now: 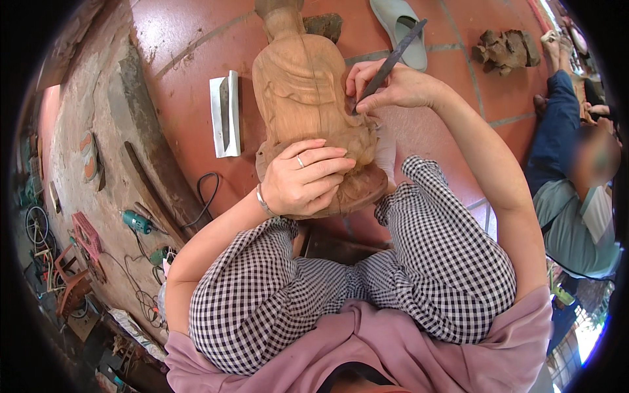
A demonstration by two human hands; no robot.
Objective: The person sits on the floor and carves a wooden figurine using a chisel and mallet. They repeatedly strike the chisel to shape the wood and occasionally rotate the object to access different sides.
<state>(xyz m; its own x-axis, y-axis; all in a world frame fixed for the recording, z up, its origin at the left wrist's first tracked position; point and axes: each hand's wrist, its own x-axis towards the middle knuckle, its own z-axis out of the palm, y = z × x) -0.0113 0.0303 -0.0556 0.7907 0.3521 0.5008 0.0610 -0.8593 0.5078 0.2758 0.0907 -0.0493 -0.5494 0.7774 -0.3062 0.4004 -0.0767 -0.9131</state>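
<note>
A carved wooden statue (298, 85) with draped folds lies on the floor in front of me, its base toward my knees. A dark crack line runs down its middle. My left hand (308, 177), with a ring and a bracelet, curves over the lower carving near the base and holds it; the thumb is hidden. My right hand (393, 85) pinches a dark, slender, flat tool (403, 49) like a pen. The tool slants up to the right, and its lower tip meets the statue's right edge.
A white paper strip with a dark flat blade-like piece (225, 111) lies left of the statue. A grey clog (400, 29) and a rough wood chunk (506, 51) are beyond my right hand. A green power tool (136, 221) and cords lie left. Another person (576, 209) sits right.
</note>
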